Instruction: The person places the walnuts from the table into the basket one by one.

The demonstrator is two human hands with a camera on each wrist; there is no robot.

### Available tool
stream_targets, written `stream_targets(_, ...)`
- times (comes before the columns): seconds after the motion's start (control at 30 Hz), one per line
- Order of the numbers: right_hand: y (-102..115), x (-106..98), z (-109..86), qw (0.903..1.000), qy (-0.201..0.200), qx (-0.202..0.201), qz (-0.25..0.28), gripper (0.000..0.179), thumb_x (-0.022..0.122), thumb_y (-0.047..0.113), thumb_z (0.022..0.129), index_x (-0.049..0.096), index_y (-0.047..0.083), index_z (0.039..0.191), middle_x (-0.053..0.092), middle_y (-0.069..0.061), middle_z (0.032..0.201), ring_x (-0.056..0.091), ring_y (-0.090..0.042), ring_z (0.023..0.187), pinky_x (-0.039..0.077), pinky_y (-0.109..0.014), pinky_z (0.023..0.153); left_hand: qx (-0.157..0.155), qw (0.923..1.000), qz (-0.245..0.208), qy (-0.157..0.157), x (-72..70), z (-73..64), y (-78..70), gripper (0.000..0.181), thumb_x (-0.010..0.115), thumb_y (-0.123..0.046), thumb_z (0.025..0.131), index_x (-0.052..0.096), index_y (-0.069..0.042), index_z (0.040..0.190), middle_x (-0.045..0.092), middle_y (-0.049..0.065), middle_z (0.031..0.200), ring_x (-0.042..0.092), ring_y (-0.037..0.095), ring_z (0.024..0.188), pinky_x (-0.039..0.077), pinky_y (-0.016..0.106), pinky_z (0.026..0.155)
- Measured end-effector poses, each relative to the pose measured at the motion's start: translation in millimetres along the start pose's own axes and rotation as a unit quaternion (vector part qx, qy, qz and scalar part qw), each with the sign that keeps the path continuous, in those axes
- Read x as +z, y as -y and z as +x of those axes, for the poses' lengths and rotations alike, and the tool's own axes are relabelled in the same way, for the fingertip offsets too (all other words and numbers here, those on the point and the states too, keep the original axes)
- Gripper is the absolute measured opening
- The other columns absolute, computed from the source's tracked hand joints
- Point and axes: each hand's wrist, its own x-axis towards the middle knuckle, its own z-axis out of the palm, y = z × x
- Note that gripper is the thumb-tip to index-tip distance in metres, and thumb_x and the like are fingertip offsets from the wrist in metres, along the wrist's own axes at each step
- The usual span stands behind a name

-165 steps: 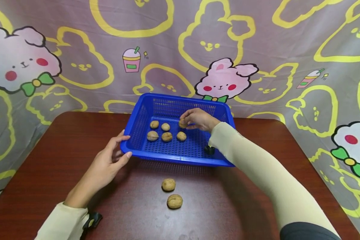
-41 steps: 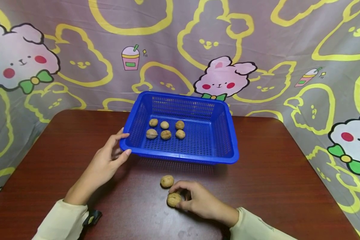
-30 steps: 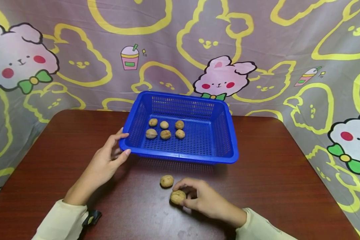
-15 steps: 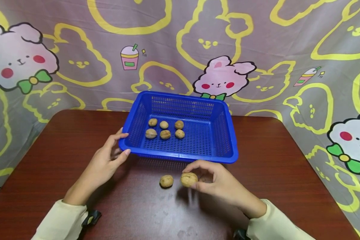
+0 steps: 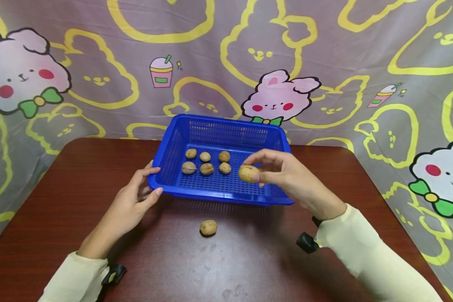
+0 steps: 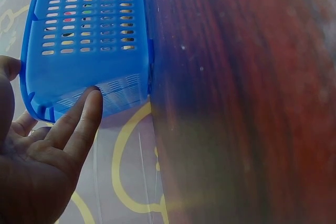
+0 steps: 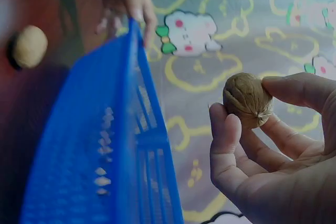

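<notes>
In the head view my right hand [image 5: 292, 180] pinches a walnut [image 5: 248, 173] between thumb and fingertips, above the right part of a blue plastic basket [image 5: 226, 196]. The right wrist view shows that walnut [image 7: 247, 100] at the tips of the fingers, with the basket wall [image 7: 79, 145] to its left. My left hand [image 5: 130, 205] holds the basket's near left corner, thumb and index finger over the rim. Its other fingers [image 6: 86, 119] stretch along the outside. Inside the basket, several walnuts [image 5: 206, 169] lie in two rows on the left side of the floor.
One more walnut [image 5: 208, 227] rests on the dark red-brown table [image 5: 166, 260] in front of the basket. Behind the table hangs a cloth [image 5: 200, 54] printed with rabbits and yellow outlines. Black straps with small devices [image 5: 307, 242] sit at the wrists.
My right hand placed one walnut in the basket earlier, then took another from the table. It has lifted that one up and over the basket. My left hand stays at the corner.
</notes>
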Motion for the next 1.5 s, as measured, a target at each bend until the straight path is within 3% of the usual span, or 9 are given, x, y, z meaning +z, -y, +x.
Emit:
stream_targets(0.23, 3, -23, 44.7, 0.9986, 0.004, 0.018, 0.05, 0.027, 0.063, 0.007, 0.1, 0.064, 0.003, 0.127, 0.074, 0.001, 0.114, 0.067, -0.018, 0.102, 0.058, -0.027, 0.081, -0.005, 1.0, 0.004, 0.004, -2.1, -0.8, -0.4, 0.048, 0.063, -0.005, 0.104, 0.045, -0.001, 0.148, 0.029, 0.026, 0.17, 0.066, 0.049, 0.122, 0.047, 0.003, 0.091)
stream_targets(0.47, -4, -30, 82.5, 0.9964, -0.001, 0.048, 0.07, 0.022, 0.059, 0.006, 0.102, 0.066, 0.006, 0.123, 0.075, 0.004, 0.11, 0.069, -0.016, 0.102, 0.057, -0.029, 0.083, -0.007, 0.9999, 0.012, 0.01, -2.1, -0.5, -0.6, 0.048, 0.063, -0.007, 0.104, 0.045, -0.003, 0.149, 0.029, 0.025, 0.17, 0.066, 0.049, 0.123, 0.059, 0.034, 0.096)
stream_targets(0.63, -7, -35, 104.6, 0.9938, -0.013, 0.067, 0.088, 0.018, 0.058, 0.003, 0.102, 0.068, 0.01, 0.116, 0.073, 0.005, 0.106, 0.069, -0.013, 0.092, 0.058, -0.03, 0.085, -0.002, 1.0, 0.006, 0.005, -1.5, -0.1, -1.1, 0.048, 0.064, -0.006, 0.104, 0.045, -0.002, 0.149, 0.029, 0.025, 0.17, 0.067, 0.048, 0.121, 0.051, 0.008, 0.092)
stream_targets(0.73, -10, -37, 115.7, 0.992, -0.026, 0.082, 0.092, 0.018, 0.059, 0.001, 0.102, 0.068, 0.007, 0.116, 0.071, 0.003, 0.106, 0.069, -0.014, 0.086, 0.058, -0.031, 0.086, -0.002, 1.0, 0.004, 0.002, -1.1, -0.3, -1.1, 0.048, 0.064, -0.005, 0.103, 0.046, -0.002, 0.148, 0.029, 0.024, 0.17, 0.068, 0.048, 0.12, 0.047, 0.002, 0.089)
stream_targets(0.9, -22, -37, 127.7, 0.9859, -0.042, 0.137, 0.087, 0.019, 0.059, 0.0, 0.103, 0.066, 0.003, 0.121, 0.068, 0.0, 0.104, 0.058, -0.01, 0.071, 0.059, -0.026, 0.082, -0.001, 1.0, 0.006, -0.001, 0.0, -0.1, 0.0, 0.049, 0.064, -0.005, 0.103, 0.046, -0.002, 0.148, 0.03, 0.024, 0.17, 0.068, 0.045, 0.119, 0.049, 0.004, 0.087)
stream_targets(1.0, -28, -35, 132.6, 0.9828, -0.048, 0.155, 0.088, 0.021, 0.058, -0.001, 0.103, 0.064, 0.002, 0.123, 0.067, -0.003, 0.108, 0.051, -0.007, 0.065, 0.06, -0.031, 0.094, -0.001, 0.9999, 0.01, -0.002, 0.3, 0.0, 0.3, 0.049, 0.064, -0.005, 0.103, 0.046, -0.003, 0.149, 0.031, 0.023, 0.169, 0.069, 0.044, 0.118, 0.051, 0.005, 0.087)
stream_targets(1.17, -36, -29, 140.6, 0.9813, -0.049, 0.163, 0.09, 0.023, 0.058, -0.006, 0.101, 0.062, 0.0, 0.122, 0.064, -0.008, 0.115, 0.063, -0.01, 0.076, 0.046, -0.051, 0.118, -0.003, 0.9999, 0.011, -0.001, -0.2, -0.4, 0.4, 0.049, 0.065, -0.006, 0.103, 0.046, -0.004, 0.149, 0.031, 0.023, 0.169, 0.069, 0.044, 0.119, 0.053, 0.011, 0.089)
stream_targets(1.3, -41, -26, 143.8, 0.9799, -0.036, 0.188, 0.057, 0.022, 0.059, -0.008, 0.098, 0.062, -0.001, 0.119, 0.064, -0.009, 0.109, 0.065, -0.016, 0.088, 0.046, -0.053, 0.118, -0.004, 0.9999, 0.011, 0.0, -0.6, -0.1, 0.1, 0.049, 0.065, -0.006, 0.103, 0.046, -0.005, 0.149, 0.03, 0.023, 0.17, 0.069, 0.044, 0.119, 0.054, 0.011, 0.089)
stream_targets(1.5, -47, -26, 146.6, 0.971, 0.003, 0.238, -0.027, 0.021, 0.059, -0.01, 0.095, 0.064, 0.0, 0.113, 0.066, -0.005, 0.098, 0.065, -0.018, 0.088, 0.057, -0.044, 0.107, -0.006, 0.9999, 0.015, 0.001, -0.9, 0.3, 0.0, 0.049, 0.065, -0.007, 0.103, 0.046, -0.004, 0.149, 0.031, 0.024, 0.169, 0.07, 0.045, 0.118, 0.056, 0.015, 0.089)
